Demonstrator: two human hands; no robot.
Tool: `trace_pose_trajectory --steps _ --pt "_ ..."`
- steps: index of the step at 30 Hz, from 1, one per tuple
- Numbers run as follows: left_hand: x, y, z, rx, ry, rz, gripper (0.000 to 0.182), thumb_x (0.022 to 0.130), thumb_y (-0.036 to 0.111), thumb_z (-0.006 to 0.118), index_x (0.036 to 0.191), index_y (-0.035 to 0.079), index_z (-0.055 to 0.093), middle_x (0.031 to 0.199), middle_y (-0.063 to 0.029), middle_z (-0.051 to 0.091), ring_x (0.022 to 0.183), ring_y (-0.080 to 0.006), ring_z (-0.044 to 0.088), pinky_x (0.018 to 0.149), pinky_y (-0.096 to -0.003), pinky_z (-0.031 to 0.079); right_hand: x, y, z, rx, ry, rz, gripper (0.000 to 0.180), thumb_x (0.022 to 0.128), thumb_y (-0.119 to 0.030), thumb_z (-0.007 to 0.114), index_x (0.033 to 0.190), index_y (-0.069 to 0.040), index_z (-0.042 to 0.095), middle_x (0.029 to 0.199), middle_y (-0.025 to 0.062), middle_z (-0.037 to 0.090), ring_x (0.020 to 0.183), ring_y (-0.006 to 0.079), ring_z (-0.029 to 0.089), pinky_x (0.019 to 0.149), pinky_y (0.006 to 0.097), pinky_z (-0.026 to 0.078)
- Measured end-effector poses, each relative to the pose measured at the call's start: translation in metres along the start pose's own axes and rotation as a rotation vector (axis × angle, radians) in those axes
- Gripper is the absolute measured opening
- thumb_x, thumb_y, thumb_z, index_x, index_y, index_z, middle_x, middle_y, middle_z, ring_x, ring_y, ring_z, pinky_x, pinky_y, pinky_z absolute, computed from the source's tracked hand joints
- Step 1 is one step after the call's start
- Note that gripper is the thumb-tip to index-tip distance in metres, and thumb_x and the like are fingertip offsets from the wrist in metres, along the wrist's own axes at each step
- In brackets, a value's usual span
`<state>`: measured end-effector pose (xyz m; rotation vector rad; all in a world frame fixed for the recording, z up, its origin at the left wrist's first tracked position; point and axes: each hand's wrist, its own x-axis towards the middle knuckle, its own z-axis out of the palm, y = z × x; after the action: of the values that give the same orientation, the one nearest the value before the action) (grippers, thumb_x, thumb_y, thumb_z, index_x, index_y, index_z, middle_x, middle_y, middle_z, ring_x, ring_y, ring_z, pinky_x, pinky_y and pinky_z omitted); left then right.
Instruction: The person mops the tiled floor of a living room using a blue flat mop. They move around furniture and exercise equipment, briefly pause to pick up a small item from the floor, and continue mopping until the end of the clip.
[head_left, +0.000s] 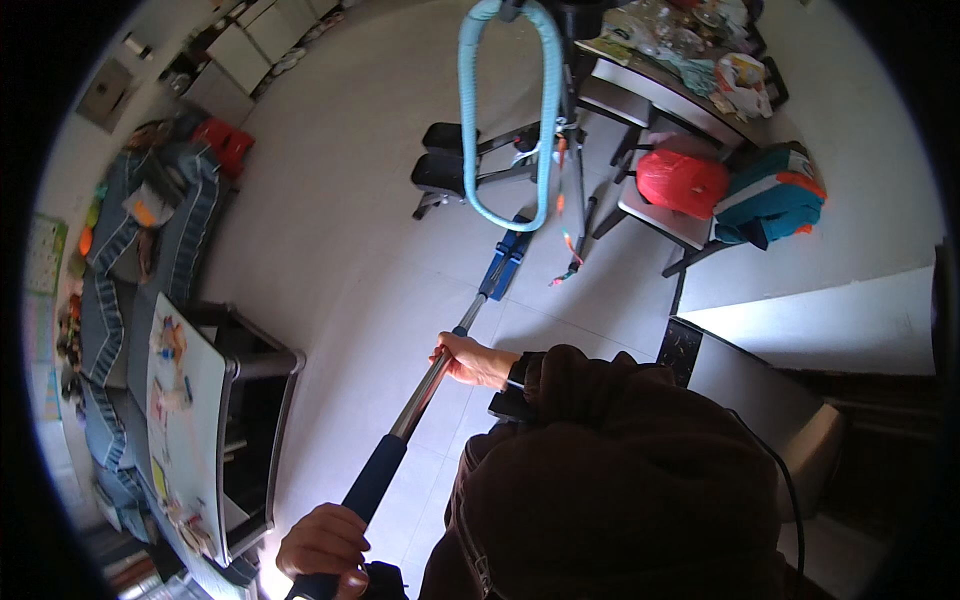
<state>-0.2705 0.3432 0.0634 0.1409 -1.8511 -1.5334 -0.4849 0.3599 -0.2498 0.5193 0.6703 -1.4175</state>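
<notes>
A flat mop with a blue head (509, 259) and a telescopic metal pole (420, 401) stretches diagonally before me. My left hand (324, 551) is wrapped around the dark foam grip (375, 478) near the pole's upper end. Farther down, my right hand (466, 360) grips the metal pole just above its blue collar. The mop head rests on the pale tiled floor (352, 262), its far end partly covered by a light-blue ring-shaped tube (466, 112) that hangs in front of it.
Beyond the mop head stands exercise equipment with black pedals (446, 172). To the right, a chair (660, 217) holds a red plastic bag (682, 182) and a teal bag (776, 199); a cluttered table (630, 79) stands behind. A low table (184, 465) and a sofa (105, 330) line the left.
</notes>
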Motion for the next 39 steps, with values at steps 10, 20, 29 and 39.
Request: trace_pose_trajectory --steps 10,20,29,39 --pt "-0.016 0.013 0.045 0.215 -0.357 0.047 0.027 0.061 0.015 0.078 0.062 0.005 0.053 0.057 -0.0071 0.055 0.051 -0.0222 0.056 0.048 -0.0334 0.046 0.019 0.019 0.019 0.048 -0.118 0.127 0.018 0.078 0.001 0.052 0.062 -0.004 0.044 0.057 0.0050 0.049 0.053 0.0139 0.052 0.057 0.0249 0.051" --pt "-0.057 0.100 -0.046 0.001 -0.216 0.281 0.020 0.074 0.017 0.068 0.066 0.007 0.051 0.061 -0.0032 0.056 0.053 -0.0151 0.056 0.046 -0.0259 0.045 -0.102 0.089 0.019 0.054 -0.129 0.289 0.013 0.078 0.003 0.055 0.068 0.000 0.047 0.072 0.0117 0.055 0.073 0.0242 0.058 0.080 0.0358 0.053" --pt "-0.078 0.033 -0.069 -0.224 0.229 0.023 0.017 0.067 0.004 0.070 0.067 0.005 0.053 0.055 -0.0084 0.058 0.045 -0.0199 0.057 0.050 -0.0323 0.049 -0.070 0.077 -0.018 -0.004 0.011 0.360 0.006 0.077 0.002 0.058 0.072 0.003 0.054 0.077 0.0148 0.059 0.078 0.0236 0.061 0.075 0.0301 0.053" --pt "0.023 0.044 -0.113 0.023 0.095 0.304 0.024 0.074 0.017 0.068 0.065 0.006 0.048 0.056 -0.0044 0.051 0.045 -0.0159 0.050 0.042 -0.0273 0.042 0.041 0.076 0.124 -0.052 -0.093 0.462 0.010 0.081 -0.002 0.054 0.072 -0.001 0.048 0.072 0.0110 0.055 0.071 0.0231 0.060 0.076 0.0372 0.055"
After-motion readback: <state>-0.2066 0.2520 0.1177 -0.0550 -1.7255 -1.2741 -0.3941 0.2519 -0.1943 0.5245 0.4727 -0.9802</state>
